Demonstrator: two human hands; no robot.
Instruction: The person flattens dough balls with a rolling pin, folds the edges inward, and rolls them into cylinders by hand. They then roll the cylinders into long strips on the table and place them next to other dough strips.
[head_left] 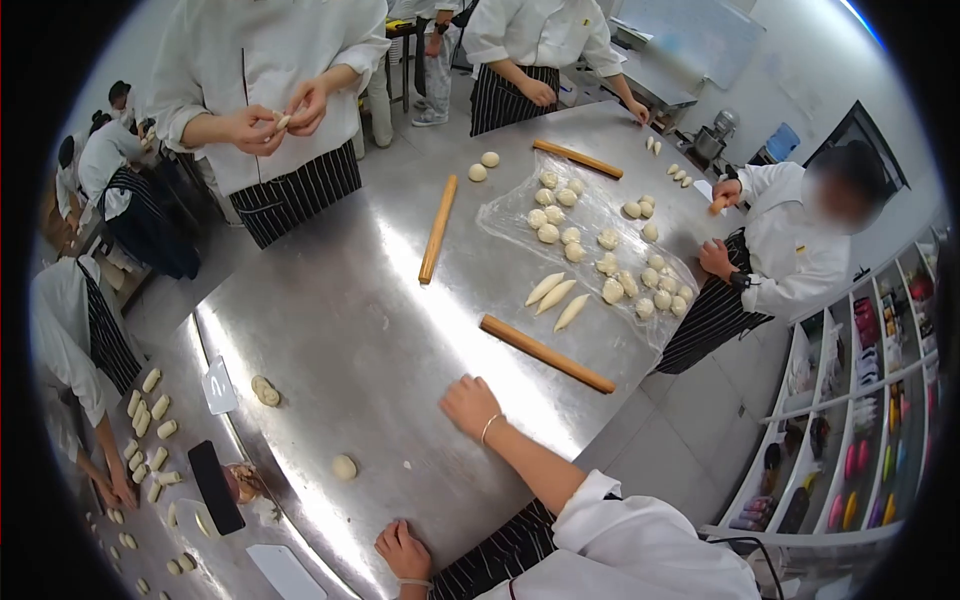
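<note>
My right hand (pixel 470 405) rests on the steel table (pixel 360 330) with its fingers curled under and nothing visible in it. A wooden rolling pin (pixel 547 353) lies just beyond it. My left hand (pixel 403 550) lies at the table's near edge, fingers slightly apart and empty. A small dough ball (pixel 344 467) sits between my hands, a little further out on the table. A flattened dough piece (pixel 265 390) lies further left. Three tapered dough rolls (pixel 555 295) lie past the rolling pin.
A plastic sheet (pixel 600 205) holds several dough balls. Two more rolling pins (pixel 438 228) (pixel 577 158) lie on the table. A person (pixel 275 120) across from me shapes dough; another person (pixel 790 240) stands at the right. A phone (pixel 215 487) lies left. Shelves (pixel 860 400) stand at the right.
</note>
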